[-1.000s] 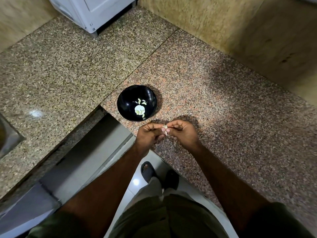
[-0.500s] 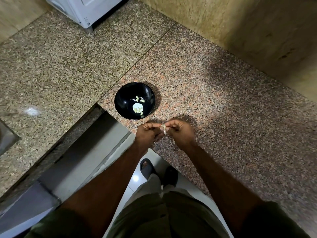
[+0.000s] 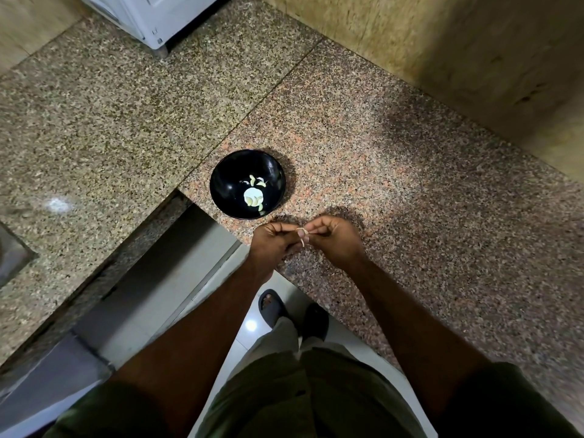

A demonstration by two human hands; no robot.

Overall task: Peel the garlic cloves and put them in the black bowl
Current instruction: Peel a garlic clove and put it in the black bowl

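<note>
A black bowl [image 3: 227, 175] stands on the granite counter near its inner corner, with several pale peeled garlic cloves [image 3: 253, 196] lying in its bottom. Just in front of the bowl, over the counter's edge, my left hand [image 3: 273, 240] and my right hand [image 3: 335, 238] meet fingertip to fingertip. Between them they pinch one small garlic clove [image 3: 302, 234] with papery skin on it. Most of the clove is hidden by my fingers.
The speckled granite counter [image 3: 410, 200] runs in an L around me. A white appliance [image 3: 158, 14] stands at the back left. A tan wall [image 3: 458, 52] rises behind the counter on the right. A sink edge [image 3: 12, 257] shows at far left.
Both hands stay together on the clove, with the fingers working slightly at its skin. The camera has tilted a little, so the bowl and hands sit lower in view.
</note>
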